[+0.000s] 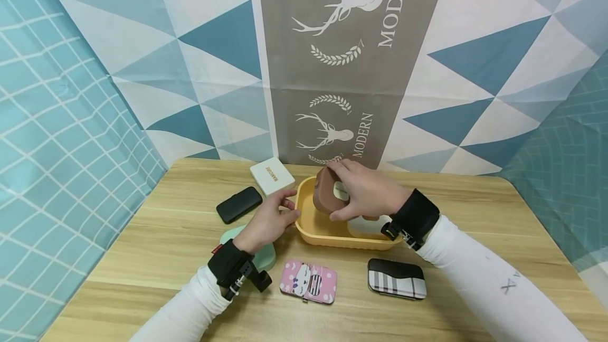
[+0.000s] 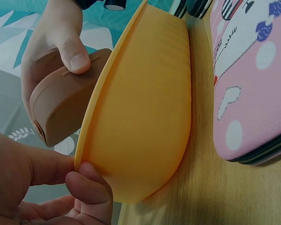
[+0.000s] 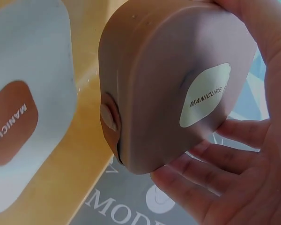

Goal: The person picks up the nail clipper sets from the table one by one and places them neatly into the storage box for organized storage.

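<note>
My right hand (image 1: 370, 189) grips a brown manicure case (image 3: 178, 89), tilted over the left part of a yellow plastic basket (image 1: 328, 240). A snap tab shows on the case's side, and a pale label reads MANICURE. In the basket's right part lies a white manicure case (image 3: 37, 61) with a brown label, partly covered by the right hand in the head view. My left hand (image 1: 271, 223) pinches the basket's left rim between thumb and fingers. In the left wrist view the basket's outer wall (image 2: 145, 103) stands close in front of that hand.
Behind the left hand lie a white MANICURE box (image 1: 272, 176) and a black case (image 1: 239, 205). A mint-green case (image 1: 267, 256) sits under the left wrist. In front of the basket are a pink cat-print case (image 1: 309, 282) and a black-and-white plaid case (image 1: 397, 278).
</note>
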The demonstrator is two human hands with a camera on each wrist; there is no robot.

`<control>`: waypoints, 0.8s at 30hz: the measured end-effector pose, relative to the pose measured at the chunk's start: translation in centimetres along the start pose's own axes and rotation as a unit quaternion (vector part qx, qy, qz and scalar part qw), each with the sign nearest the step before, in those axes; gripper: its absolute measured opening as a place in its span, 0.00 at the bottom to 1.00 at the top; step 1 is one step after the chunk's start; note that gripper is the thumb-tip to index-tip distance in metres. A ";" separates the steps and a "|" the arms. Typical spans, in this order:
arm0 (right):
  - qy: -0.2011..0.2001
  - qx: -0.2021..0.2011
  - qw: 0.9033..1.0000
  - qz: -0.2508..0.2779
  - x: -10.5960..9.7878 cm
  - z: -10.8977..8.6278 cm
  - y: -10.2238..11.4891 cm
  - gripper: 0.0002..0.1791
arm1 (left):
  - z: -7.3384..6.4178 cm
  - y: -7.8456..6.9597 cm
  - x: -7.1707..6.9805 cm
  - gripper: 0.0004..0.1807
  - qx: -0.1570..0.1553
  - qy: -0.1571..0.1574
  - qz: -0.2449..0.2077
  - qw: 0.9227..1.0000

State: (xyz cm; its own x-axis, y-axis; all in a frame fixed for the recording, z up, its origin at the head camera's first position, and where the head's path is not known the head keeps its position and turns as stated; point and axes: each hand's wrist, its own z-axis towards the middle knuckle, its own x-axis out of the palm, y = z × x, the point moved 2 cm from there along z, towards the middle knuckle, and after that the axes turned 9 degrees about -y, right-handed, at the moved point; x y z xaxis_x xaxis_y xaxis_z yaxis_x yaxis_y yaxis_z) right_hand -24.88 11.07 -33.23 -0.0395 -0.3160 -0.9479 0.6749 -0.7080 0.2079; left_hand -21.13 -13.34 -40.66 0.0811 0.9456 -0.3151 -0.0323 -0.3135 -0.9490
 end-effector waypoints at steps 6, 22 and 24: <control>0.010 -0.008 1.000 -0.006 0.9 0.6 0.3 0.66 | -0.1 -0.1 0.0 0.29 0.001 0.003 -0.002 1.000; 0.028 -0.030 0.999 0.019 2.3 1.7 1.0 0.61 | 0.0 0.0 -0.1 0.29 0.001 0.009 -0.002 1.000; 0.034 -0.028 0.999 0.021 2.4 1.8 1.0 0.60 | 0.0 0.0 -0.1 0.29 0.000 0.010 0.000 1.000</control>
State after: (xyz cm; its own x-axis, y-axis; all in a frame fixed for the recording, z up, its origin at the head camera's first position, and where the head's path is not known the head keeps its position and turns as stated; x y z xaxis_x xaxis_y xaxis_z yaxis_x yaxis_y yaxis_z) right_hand -25.62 8.43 -34.84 0.0383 -0.2998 -0.9532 0.7149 -0.6583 0.2357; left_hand -21.16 -13.41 -40.59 0.1001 0.9440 -0.3143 -0.0326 -0.3126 -0.9493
